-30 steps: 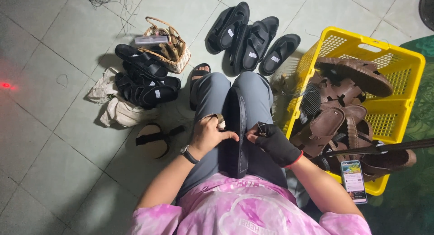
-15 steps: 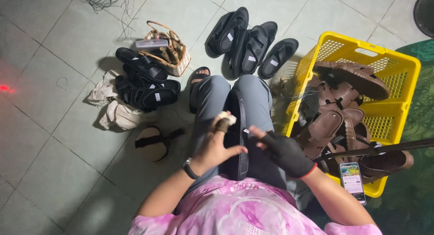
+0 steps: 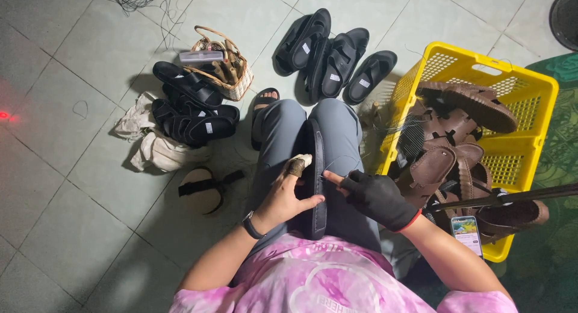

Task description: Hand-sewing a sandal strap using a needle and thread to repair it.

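We look down on our lap, where a dark sandal sole [image 3: 317, 186] stands on its edge between our knees, running lengthwise along the grey trousers [image 3: 283, 138]. Our left hand [image 3: 288, 195] lies against its left side, palm and thumb pressed to the sole, holding it upright; the forefinger, wrapped in a worn cloth cover, points up along the rim. Our right hand [image 3: 376, 198], in a black fingerless glove, sits just to the right of the sole, its fingers pinched narrow on something too thin to name for certain; a fine thread [image 3: 337, 162] seems to arc from there over the sole. So the sole is clamped between both hands and both thighs, touching the left hand and just beside the right fingertips.

On the tiled floor [image 3: 60, 108] to our left lie stacked black sandals [image 3: 189, 108], a small woven basket [image 3: 220, 66], a crumpled pale cloth [image 3: 153, 147] and one tan sole with a black strap [image 3: 201, 186]. Ahead of our knees are more black sandals [image 3: 331, 54] in a loose row. To our right stands a yellow plastic crate [image 3: 530, 84] heaped with brown sandals [image 3: 457, 138]; a phone [image 3: 468, 233] with a lit screen leans at its near corner, and a dark rod [image 3: 512, 197] crosses over the crate.
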